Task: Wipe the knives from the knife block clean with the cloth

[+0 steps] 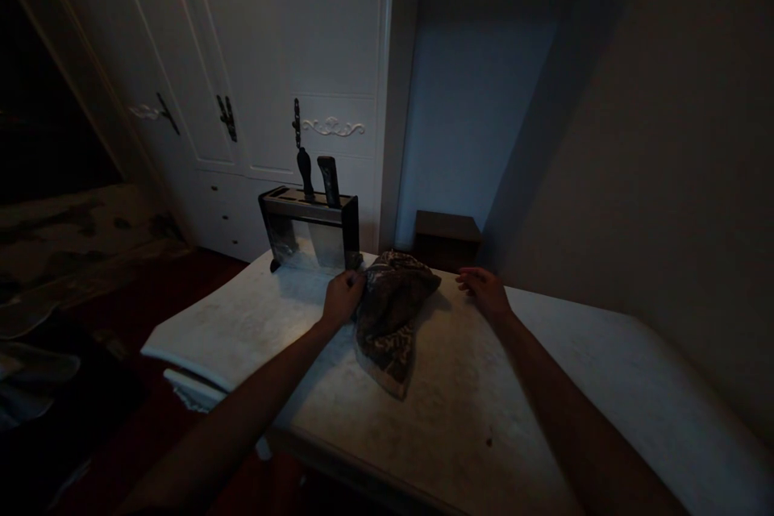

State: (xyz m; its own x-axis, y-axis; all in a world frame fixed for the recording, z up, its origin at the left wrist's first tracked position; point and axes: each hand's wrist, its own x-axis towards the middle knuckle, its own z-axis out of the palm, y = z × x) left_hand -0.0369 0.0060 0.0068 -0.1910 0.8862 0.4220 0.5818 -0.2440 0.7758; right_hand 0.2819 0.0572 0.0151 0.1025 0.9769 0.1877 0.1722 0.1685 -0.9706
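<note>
Nearest, at lower left and lower right of the frame, bare forearms reach over the pale worktop (459, 419). Mid-frame, the left hand (343, 297) pinches the edge of the dark patterned cloth (393, 306), which lies crumpled at centre. Right of it, the right hand (484, 290) hovers apart, fingers loosely spread, holding nothing. Left of centre stands the knife block (311, 234).

Ahead of me and to the left, a pale wardrobe (339, 32) with dark handles, small drawers low down and a scrolled ornament stands over a deep red floor (226, 264). To its right I see a bluish wall (472, 113) with a low brown cabinet (447, 227) at its foot, then a shadowed, browner wall (677, 145). The light is dim, and the far left sinks almost to black.
</note>
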